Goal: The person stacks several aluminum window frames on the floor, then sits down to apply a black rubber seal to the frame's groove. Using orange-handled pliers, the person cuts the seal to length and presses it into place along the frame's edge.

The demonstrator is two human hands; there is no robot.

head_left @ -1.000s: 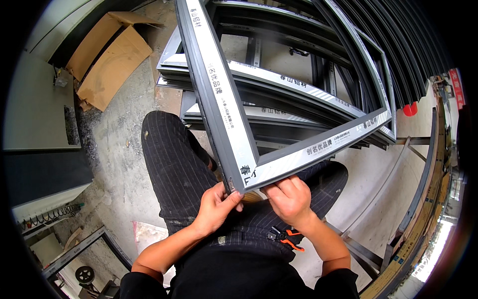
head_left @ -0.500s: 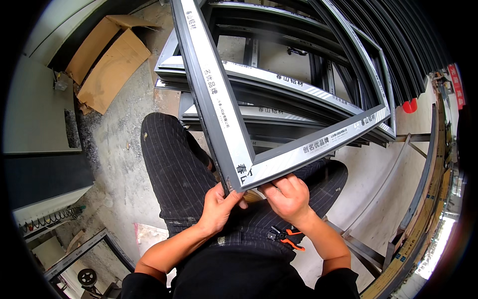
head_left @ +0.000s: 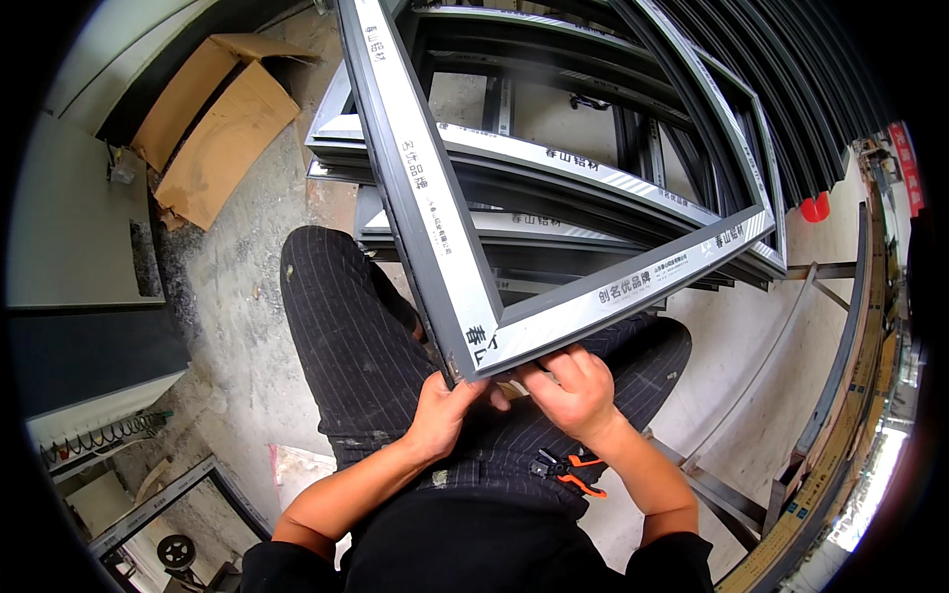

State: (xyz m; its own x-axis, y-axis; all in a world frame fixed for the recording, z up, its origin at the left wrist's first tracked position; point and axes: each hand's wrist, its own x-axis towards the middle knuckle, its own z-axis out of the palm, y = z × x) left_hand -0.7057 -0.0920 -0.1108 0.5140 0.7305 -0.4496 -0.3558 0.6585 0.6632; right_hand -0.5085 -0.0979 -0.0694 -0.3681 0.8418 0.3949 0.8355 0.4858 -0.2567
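Note:
A dark metal window frame (head_left: pixel 431 210) with white printed protective film slants across the pile before me, its near corner over my lap. At that corner my left hand (head_left: pixel 437 419) is closed, thumb against the edge and fingertips showing just beneath. Just right of it, my right hand (head_left: pixel 577 399) is closed under the frame's near rail, fingers curled. Its fingertips are hidden below the rail, so I cannot make out what they hold. Pliers (head_left: pixel 554 464) with orange handles lie on my lap beside my right forearm.
More filmed frames (head_left: pixel 593 166) are stacked beneath and beyond this one. Long dark profiles (head_left: pixel 781 89) fill the upper right, near a red object (head_left: pixel 816 209). A metal rack (head_left: pixel 832 270) stands at right. Flattened cardboard (head_left: pixel 232 143) lies at upper left; another frame (head_left: pixel 163 499) is at lower left.
My left hand has shifted slightly right at the corner, its fingertips closer to my right hand. The window frame and my right hand stay nearly where they were.

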